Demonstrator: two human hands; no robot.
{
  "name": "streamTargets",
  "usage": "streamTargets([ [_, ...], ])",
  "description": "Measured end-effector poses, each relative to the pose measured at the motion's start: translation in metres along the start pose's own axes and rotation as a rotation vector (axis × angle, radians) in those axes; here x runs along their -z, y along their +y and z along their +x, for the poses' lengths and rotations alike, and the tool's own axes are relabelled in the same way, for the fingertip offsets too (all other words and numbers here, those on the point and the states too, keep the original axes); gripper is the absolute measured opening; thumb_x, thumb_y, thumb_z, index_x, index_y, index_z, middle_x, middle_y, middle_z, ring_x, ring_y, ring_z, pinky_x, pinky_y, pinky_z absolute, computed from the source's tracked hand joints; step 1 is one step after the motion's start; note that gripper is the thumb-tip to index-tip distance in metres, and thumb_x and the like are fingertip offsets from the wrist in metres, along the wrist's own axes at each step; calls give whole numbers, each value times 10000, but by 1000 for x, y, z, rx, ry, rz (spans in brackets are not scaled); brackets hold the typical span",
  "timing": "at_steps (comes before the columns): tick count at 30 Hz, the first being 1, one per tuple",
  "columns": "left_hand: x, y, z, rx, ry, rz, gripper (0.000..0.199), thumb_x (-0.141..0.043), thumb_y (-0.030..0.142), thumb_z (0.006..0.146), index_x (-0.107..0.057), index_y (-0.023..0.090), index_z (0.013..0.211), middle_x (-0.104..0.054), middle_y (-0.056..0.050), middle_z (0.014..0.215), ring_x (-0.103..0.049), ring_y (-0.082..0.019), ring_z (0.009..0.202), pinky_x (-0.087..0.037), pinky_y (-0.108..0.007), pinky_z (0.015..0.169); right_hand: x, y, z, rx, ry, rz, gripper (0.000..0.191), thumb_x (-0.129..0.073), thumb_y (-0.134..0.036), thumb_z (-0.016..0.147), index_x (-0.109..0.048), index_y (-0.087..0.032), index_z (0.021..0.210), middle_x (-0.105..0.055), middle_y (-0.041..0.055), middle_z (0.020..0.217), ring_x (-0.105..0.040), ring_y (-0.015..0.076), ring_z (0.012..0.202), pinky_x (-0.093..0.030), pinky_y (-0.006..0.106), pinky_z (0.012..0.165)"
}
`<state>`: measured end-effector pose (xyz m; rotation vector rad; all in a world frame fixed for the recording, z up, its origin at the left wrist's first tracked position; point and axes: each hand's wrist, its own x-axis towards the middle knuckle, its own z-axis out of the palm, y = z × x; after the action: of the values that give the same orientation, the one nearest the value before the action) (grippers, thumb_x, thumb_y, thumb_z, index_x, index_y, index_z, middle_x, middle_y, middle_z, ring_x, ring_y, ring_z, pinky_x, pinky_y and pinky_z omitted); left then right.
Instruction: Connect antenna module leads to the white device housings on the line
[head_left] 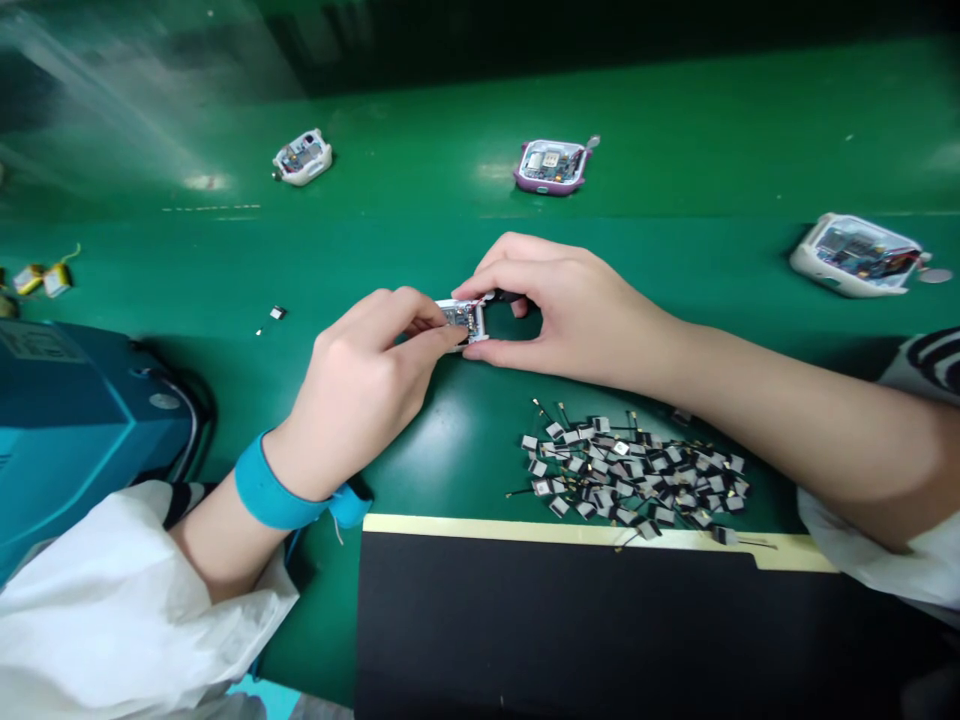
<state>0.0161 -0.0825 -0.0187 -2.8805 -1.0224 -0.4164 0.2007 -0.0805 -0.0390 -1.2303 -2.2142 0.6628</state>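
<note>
A small white device housing (466, 318) with an exposed circuit board is held just above the green table, near the middle. My right hand (577, 305) grips its right end between thumb and fingers. My left hand (375, 370), with a blue strap at the wrist, has thumb and forefinger pressed on the housing's left part and board; the fingertips hide that part. Something dark shows beside my right fingers, too hidden to name. Below my right hand lies a pile of small grey and black parts with short cables (637, 470).
Open housings stand farther back: a white one (304, 158), a purple one (551, 167) and a white one (859, 257) at right. A loose part (277, 313) and yellow pieces (56, 280) lie left. A blue machine (82, 420) and black mat (600, 630) are nearer.
</note>
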Motion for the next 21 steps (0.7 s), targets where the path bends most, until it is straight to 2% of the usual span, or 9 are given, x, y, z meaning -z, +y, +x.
streamTargets([
  [21,0,-1,0,-21,15,-13,206,-418,226,842,-621,196,862,-592,-30,827,-545,-139,726,-458,-260,616,1,-1,0,-1,-13,1,289,-575,-360,695,-578,-191,929,-547,24,921,-511,161,838,-392,290,688],
])
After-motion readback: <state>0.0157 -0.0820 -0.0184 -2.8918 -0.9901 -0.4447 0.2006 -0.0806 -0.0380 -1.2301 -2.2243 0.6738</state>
